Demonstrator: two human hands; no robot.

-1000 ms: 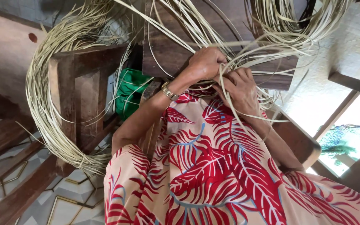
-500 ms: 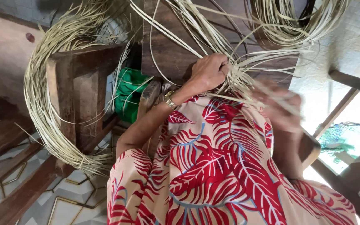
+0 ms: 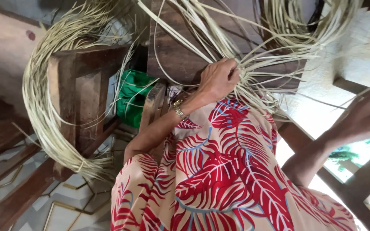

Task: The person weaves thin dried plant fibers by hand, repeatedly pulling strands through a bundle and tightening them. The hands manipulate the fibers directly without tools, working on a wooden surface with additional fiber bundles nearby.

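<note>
- Head view: The left hand (image 3: 219, 79) is closed tight around a bunch of thin, pale strips (image 3: 274, 72). The strips meet at the fist and fan out from there, up and to the right.
- The pinched bunch sits on a dark wooden board (image 3: 180, 55), just above the person's lap.
- A shiny bracelet (image 3: 179, 110) is on the left wrist.
- The right hand (image 3: 364, 115) is far out to the right, well apart from the left one. Its fingers are spread and look blurry. One thin strip runs by its fingertips, but I cannot tell if it is pinching that strip.
- The lap is covered by peach cloth with big red leaves (image 3: 219, 179).
- A big loop of the same pale strips (image 3: 48, 128) hangs on a brown wooden frame (image 3: 73, 94) on the left side.
- Something bright green (image 3: 133, 96) sits between the frame and the board, partly hidden.
- More looped strips (image 3: 313, 21) hang at the top right.
- The floor at the bottom left has pale tiles (image 3: 69, 205) with gold lines.
</note>
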